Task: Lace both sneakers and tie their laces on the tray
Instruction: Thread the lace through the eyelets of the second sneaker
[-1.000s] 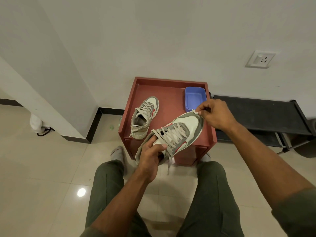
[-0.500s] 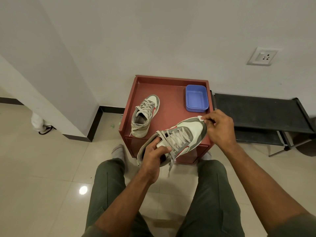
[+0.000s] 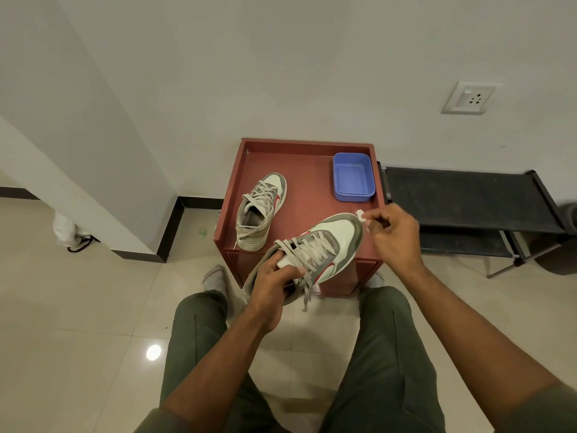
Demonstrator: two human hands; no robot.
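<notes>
A grey and white sneaker (image 3: 327, 242) with a red stripe is lifted over the front edge of the red tray (image 3: 309, 145). My left hand (image 3: 273, 278) grips it at the heel opening, thumb on the tongue. Its beige laces are threaded and one end dangles below. My right hand (image 3: 393, 232) pinches a small white scrap (image 3: 360, 215) just beside the toe. The second sneaker (image 3: 260, 214), laced with loose ends, lies on the tray's left side.
A blue plastic box (image 3: 353, 177) sits in the tray's far right corner. A black low rack (image 3: 468, 198) stands to the right against the wall. My knees (image 3: 199, 323) are under the tray's front. A wall corner juts out at the left.
My right hand has slid from the top of the toe to its right side and come slightly off the shoe, still pinching the white scrap. The sneaker has dropped a little toward me.
</notes>
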